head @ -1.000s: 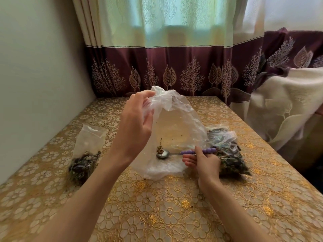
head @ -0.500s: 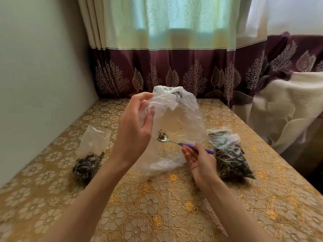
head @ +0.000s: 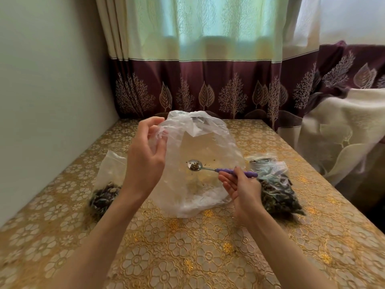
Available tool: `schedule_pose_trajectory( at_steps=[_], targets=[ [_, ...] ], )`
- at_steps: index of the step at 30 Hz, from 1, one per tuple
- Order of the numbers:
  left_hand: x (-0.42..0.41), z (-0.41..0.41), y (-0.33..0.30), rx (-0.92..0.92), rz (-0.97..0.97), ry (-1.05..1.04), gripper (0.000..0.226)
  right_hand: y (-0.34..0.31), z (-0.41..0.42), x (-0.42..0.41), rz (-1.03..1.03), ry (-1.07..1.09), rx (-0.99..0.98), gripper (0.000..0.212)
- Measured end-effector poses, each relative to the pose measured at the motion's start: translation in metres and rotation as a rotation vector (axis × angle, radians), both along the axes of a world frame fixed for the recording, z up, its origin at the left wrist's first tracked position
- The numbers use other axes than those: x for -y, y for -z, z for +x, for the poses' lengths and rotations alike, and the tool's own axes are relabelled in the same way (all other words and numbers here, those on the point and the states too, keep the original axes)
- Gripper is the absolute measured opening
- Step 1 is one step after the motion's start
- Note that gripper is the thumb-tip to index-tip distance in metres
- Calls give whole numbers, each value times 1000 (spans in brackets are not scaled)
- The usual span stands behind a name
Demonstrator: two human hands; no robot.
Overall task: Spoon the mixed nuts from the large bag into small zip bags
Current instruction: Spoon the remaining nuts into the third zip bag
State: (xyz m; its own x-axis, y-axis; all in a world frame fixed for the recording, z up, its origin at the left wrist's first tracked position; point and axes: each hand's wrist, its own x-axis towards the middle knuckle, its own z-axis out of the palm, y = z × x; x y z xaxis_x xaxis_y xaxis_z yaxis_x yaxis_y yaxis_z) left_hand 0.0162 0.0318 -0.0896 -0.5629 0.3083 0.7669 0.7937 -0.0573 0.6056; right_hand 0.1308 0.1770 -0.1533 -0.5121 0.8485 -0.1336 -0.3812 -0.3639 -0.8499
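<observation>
Soft daylight is glowing through the curtain (head: 200, 28) ahead of me, shadows are staying faint, and the wide lens is bending the edges.

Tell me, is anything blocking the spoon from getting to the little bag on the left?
Yes. The left hand, which grips the big bag, sits between the spoon and the little bag.

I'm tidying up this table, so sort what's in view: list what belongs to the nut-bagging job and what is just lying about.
Part of the job:
- large clear bag, gripped at its top by the left hand
- purple-handled spoon carrying bits, held by the right hand
- small bag on the left, partly filled
- filled small bags on the right

Just there:
- tablecloth
- curtain
- cream cloth
</observation>
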Motion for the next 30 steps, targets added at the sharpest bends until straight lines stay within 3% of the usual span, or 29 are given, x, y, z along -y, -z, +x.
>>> schedule_pose_trajectory(
  at_steps=[8, 13, 17, 20, 22, 25, 30],
  targets=[
    [-14, -38, 17, -190, -214, -213, 26, -14, 15, -14, 92, 45, 36, 38],
    [-16, -49, 17, -303, -657, -308, 52, -23, 23, -14, 150, 102, 29, 35],
    [6, -53, 9, -307, -529, -317, 53, -32, 19, -8, 258, 124, 39, 32],
    [33, -61, 11, -308, -388, -417, 48, -40, 8, 3, 319, 83, 18, 43],
    [53, -70, 16, -202, -322, -414, 64, -46, -2, 11, 328, 30, -4, 51],
    [79, -80, 32, 147, -223, -189, 104, -56, -18, 23, 280, -57, -54, 45],
    [104, -90, 76, 504, -353, -46, 141, -60, -47, 48, 188, -199, -102, 42]
  ],
)
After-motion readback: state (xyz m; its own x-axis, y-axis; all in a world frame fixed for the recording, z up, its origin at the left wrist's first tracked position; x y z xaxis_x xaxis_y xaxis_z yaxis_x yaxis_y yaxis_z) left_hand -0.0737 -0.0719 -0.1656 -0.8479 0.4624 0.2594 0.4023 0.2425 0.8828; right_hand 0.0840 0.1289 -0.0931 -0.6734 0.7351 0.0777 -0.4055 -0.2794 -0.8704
